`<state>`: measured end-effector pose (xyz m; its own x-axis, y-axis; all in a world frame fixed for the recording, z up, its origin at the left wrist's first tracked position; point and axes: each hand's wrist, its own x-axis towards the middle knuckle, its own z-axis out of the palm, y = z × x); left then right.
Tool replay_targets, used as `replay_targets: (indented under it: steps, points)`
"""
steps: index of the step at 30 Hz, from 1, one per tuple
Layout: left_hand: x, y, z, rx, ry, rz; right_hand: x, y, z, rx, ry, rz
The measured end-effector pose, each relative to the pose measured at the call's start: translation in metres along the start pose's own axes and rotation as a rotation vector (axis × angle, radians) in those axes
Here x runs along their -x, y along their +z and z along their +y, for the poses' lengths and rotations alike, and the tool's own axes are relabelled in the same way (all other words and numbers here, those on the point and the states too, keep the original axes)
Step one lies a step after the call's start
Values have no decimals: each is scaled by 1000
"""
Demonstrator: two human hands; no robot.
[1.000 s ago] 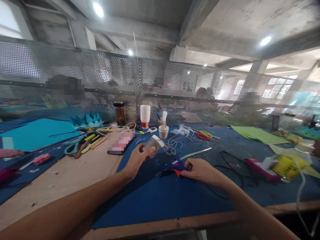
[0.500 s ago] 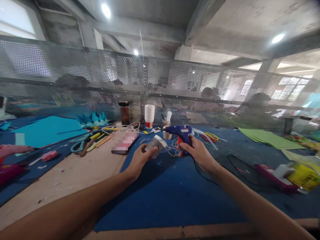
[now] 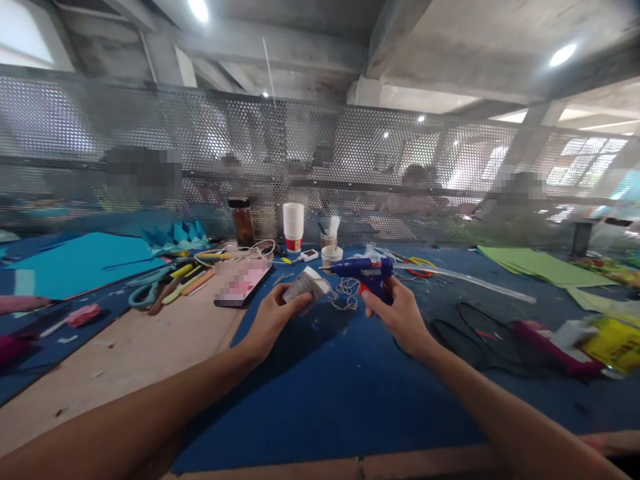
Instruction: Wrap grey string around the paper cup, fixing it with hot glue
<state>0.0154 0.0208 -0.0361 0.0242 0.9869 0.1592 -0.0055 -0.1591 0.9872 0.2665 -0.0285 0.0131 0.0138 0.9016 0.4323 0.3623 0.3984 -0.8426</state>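
My left hand (image 3: 277,313) is closed around a small tilted cup (image 3: 301,287), its body covered in something grey and its white end facing up and right. In my right hand (image 3: 400,317) is a blue glue gun (image 3: 364,268), fingers wrapped round its handle by the orange trigger. Its nozzle points left, just above the cup's white end; whether they touch I cannot tell. A long clear glue stick (image 3: 475,283) sticks out of the gun's back. Thin pale cord (image 3: 345,288) lies in loose loops on the blue mat between my hands.
A phone (image 3: 243,283), scissors (image 3: 145,288) and several cutters lie left. Behind stand stacked paper cups (image 3: 293,227), a brown jar (image 3: 243,223) and a small white tub (image 3: 331,255). Green sheets (image 3: 537,267) and a yellow package (image 3: 613,343) are right. A perforated screen (image 3: 345,160) closes the back.
The glue gun has levelled out, and its glue stick now shows stretching to the right. My left hand still holds the cup, tilted a little differently. The whole view has shifted slightly.
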Motion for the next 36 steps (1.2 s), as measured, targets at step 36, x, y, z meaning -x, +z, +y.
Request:
replay_targets:
  steps: [36]
  points:
    - [1, 1, 2, -96, 4, -14, 10, 13, 27, 679, -295, 86]
